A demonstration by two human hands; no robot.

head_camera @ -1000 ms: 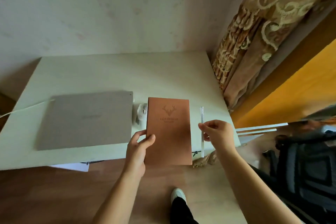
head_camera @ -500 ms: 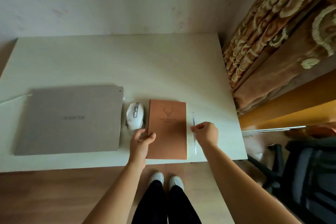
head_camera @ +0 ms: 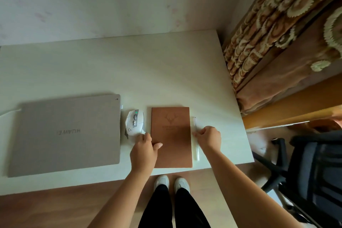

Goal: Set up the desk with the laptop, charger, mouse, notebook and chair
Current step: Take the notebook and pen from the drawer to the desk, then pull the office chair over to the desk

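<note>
Notebook: now lying flat on the desk, fully aboard, no longer overhanging.
Left hand: pinching the notebook's left edge, beside the mouse.
Right hand: gripping the pen, right of the notebook.
Risk: pen possibly rolling off once released.

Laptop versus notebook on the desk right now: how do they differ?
The laptop is grey and larger, with no hand on it; the notebook is brown, narrower, stamped with a deer head, and the left hand is on its edge. Both lie flat and closed on the desk.

Dim, soft light — faint shadows, wide-angle warping at edges
</note>
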